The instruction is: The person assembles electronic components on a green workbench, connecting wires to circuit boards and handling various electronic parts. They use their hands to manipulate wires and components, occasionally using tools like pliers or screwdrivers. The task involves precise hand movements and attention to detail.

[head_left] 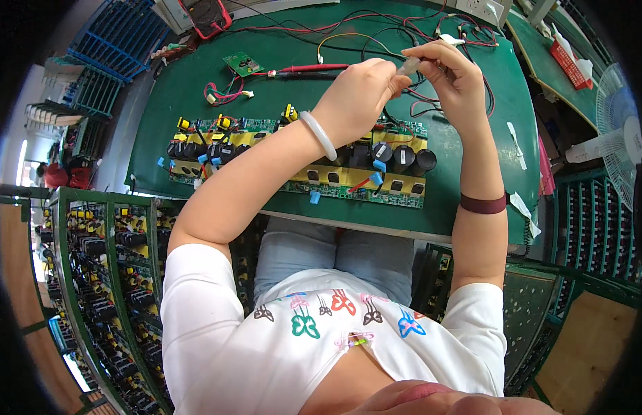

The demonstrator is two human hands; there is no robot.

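Over the far part of the green bench, my two hands meet at a small translucent plastic connector (408,66). My left hand (359,95) pinches it from the left, its fingers curled and partly hidden. From the right, the thumb and forefinger of my right hand (454,77) close on its other side. Beneath my left forearm lies a long circuit board (300,185) with black capacitors, yellow parts and blue-tipped leads; the forearm hides part of it. Thin red and black wires run near my fingers, but which of them join the connector I cannot tell.
A small green circuit board (243,64) with a wire plug lies beyond the long board, beside a red probe (310,68). Loose wires (404,24) tangle across the bench's far side. A red meter (209,17) stands at the back left. Racks of boards (120,277) stand at left.
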